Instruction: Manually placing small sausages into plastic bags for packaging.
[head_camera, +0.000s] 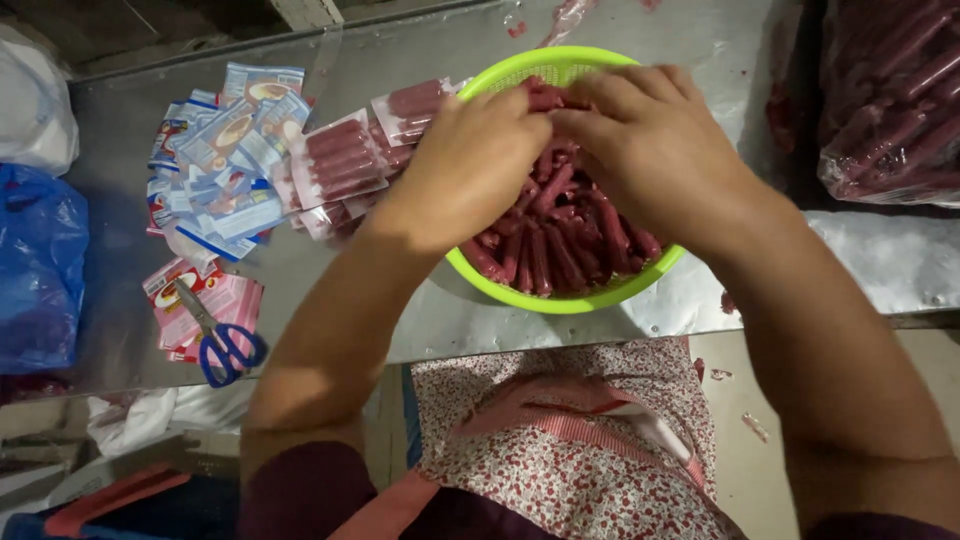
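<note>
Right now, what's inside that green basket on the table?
The green basket holds a heap of loose red sausages. The left hand and right hand meet over its far half, so whatever lies under them and the basket's bottom cannot be seen.

Single head-worn view, looking steeply down from close above the metal table (130, 330); table's far edge at twelve o'clock, wearer's apron (560, 450) at six o'clock.

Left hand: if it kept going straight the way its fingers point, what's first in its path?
The left hand points up and right, toward the right hand. Their fingertips already appear to meet over the sausages in the green basket, so it would likely hit the right hand's fingers first; depth is unclear.
</note>
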